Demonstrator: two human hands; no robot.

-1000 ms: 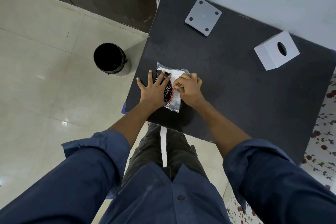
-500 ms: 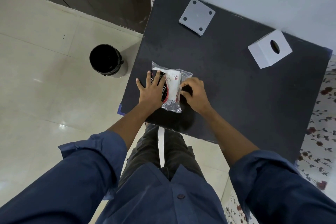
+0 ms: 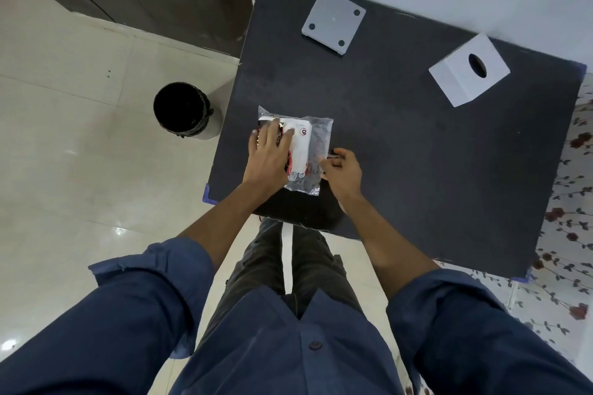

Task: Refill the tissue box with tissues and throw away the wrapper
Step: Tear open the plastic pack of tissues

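Our left hand (image 3: pixel 268 155) lies flat on the tissue pack (image 3: pixel 296 151), its fingers (image 3: pixel 286 137) spread loosely and pressing the left half of the pack down onto the black worktop (image 3: pixel 401 154), gripping nothing. Our right hand (image 3: pixel 343 171) sits at the pack's right edge with its fingers (image 3: pixel 332 163) curled and pinched on the clear wrapper film there; how much film they have, we cannot tell. We judge the step in hand to be opening the wrapper, with the tissues not yet out. The next move seems to call for a pull to the right while the left hand anchors the pack, so the film splits without dragging the pack off the near edge. The pack sits in the middle of the frame, near the worktop's lower left corner. The white tissue box (image 3: pixel 469 72), its oval slot facing up, stands well apart at the upper right, and a flat white square panel (image 3: pixel 333 21) with four holes, perhaps the box's base, lies at the top centre. The black bin (image 3: pixel 183 111) for the wrapper stands on the floor at the left, just beside the worktop.
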